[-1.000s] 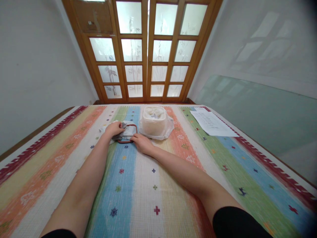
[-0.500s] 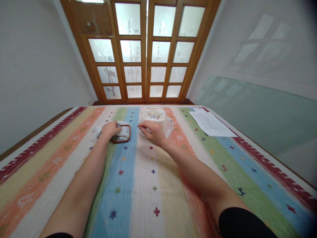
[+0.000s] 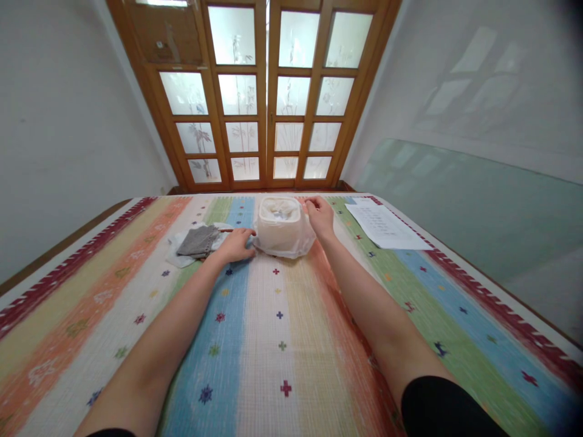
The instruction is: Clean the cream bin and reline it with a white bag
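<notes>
A cream-coloured square tub (image 3: 279,233) stands in a thin, translucent plastic bag (image 3: 291,250) near the table's far edge. Crumpled pale material shows inside its rim. At the tub's left, my left hand (image 3: 237,244) has its thumb and fingers closed on a bit of the bag. My right hand (image 3: 321,216) is by the tub's upper right, fingers pinched together at the bag's edge; the pinched bit is mostly hidden. Left of my left hand lies a folded grey cloth (image 3: 198,241) on whitish plastic, with a brown frame-like edge (image 3: 226,230) partly covered by the hand.
A striped, patterned tablecloth (image 3: 259,340) covers the table. White printed sheets (image 3: 387,227) lie at the far right. Beyond the table are wooden doors with glass panes (image 3: 266,97), with walls on both sides and a greenish panel (image 3: 455,194) at right.
My left hand has let go of the grey cloth and brown frame and moved right to the bag. My right hand has gone from the tub's front left to its right side.
</notes>
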{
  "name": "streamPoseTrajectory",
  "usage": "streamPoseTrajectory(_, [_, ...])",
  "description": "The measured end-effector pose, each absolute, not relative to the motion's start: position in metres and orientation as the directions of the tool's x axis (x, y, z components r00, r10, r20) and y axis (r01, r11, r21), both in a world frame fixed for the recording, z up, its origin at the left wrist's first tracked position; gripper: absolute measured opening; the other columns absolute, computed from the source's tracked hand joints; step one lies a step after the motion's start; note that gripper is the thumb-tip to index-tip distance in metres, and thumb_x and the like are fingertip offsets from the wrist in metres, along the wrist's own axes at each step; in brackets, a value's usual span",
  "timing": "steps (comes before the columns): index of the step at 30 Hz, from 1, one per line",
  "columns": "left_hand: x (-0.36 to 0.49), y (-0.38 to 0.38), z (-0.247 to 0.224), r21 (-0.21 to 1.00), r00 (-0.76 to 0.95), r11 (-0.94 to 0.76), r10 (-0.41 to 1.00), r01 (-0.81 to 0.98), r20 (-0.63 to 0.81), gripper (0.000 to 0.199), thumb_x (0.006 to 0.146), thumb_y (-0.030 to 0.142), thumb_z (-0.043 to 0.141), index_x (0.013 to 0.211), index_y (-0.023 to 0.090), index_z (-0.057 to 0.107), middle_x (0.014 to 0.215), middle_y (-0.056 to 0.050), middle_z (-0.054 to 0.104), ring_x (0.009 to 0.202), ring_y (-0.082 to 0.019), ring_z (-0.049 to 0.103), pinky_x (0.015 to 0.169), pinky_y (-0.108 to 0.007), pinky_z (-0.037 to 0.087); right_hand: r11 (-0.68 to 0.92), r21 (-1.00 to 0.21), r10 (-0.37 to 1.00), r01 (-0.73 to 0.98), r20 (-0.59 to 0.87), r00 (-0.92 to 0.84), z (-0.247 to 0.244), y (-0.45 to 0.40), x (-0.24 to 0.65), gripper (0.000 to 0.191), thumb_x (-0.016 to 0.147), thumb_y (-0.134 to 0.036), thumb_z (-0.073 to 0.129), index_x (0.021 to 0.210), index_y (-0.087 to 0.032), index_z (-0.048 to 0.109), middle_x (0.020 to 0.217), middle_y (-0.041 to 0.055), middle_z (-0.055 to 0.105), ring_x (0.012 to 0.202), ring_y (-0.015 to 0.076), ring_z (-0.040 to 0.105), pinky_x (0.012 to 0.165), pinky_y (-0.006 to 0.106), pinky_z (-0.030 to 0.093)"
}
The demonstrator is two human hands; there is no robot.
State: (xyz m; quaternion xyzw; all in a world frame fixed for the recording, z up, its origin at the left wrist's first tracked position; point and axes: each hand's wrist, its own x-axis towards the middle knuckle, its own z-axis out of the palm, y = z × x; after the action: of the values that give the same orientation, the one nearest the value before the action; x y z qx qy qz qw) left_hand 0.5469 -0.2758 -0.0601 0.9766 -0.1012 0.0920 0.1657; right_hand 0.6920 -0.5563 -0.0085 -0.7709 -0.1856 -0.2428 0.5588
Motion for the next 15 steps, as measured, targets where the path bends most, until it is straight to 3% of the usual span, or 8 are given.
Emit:
streamPoseTrajectory(4, [0.545, -0.281, -0.073, 0.190, 0.960, -0.965, -0.133, -0.183, 0.245, 0.062, 0.079, 0.039, 0.074, 0.137, 0.021, 0.060, 0.140, -0.015, 0.062, 0.135, -0.036, 0.052, 0.116, -0.050, 0.039, -0.458, -0.797, -0.011, 0.393, 0.447, 0.894, -0.038, -0.580, 0.723, 0.022, 0.088, -0.033, 0.055, 0.095, -0.020, 0.072, 0.099, 0.0079, 0.077, 0.089, 0.0225, 0.066, 0.085, 0.034, 0.048])
streamPoseTrajectory(9, [0.544, -0.287, -0.077, 0.190, 0.956, -0.962, -0.141, -0.194, 0.258, 0.029, 0.090, 0.037, 0.063, 0.115, 0.024, 0.070, 0.128, -0.012, 0.068, 0.132, -0.034, 0.052, 0.115, -0.052, 0.037, -0.584, -0.776, -0.051, 0.238, 0.328, 0.943, -0.066, -0.603, 0.740, 0.022, 0.090, -0.035, 0.055, 0.090, -0.021, 0.071, 0.096, 0.0083, 0.077, 0.088, 0.0232, 0.067, 0.086, 0.034, 0.048])
streamPoseTrajectory(12, [0.544, -0.289, -0.078, 0.224, 0.958, -0.958, -0.117, -0.178, 0.262, 0.021, 0.090, 0.033, 0.061, 0.105, 0.023, 0.072, 0.119, -0.012, 0.070, 0.125, -0.033, 0.056, 0.114, -0.052, 0.037, -0.560, -0.802, 0.013, 0.210, 0.246, 0.969, -0.077, -0.601, 0.741, 0.028, 0.092, -0.042, 0.057, 0.097, -0.020, 0.072, 0.102, 0.0087, 0.077, 0.091, 0.0223, 0.067, 0.089, 0.034, 0.050])
streamPoseTrajectory(15, [0.543, -0.290, -0.075, 0.250, 0.957, -0.951, -0.108, -0.179, 0.271, 0.015, 0.087, 0.023, 0.059, 0.094, 0.022, 0.072, 0.112, -0.012, 0.071, 0.119, -0.033, 0.059, 0.112, -0.052, 0.039, -0.442, -0.859, 0.131, 0.259, 0.224, 0.966, -0.081, -0.589, 0.733, 0.037, 0.095, -0.047, 0.054, 0.114, -0.019, 0.071, 0.120, 0.0103, 0.075, 0.107, 0.0215, 0.067, 0.101, 0.035, 0.049])
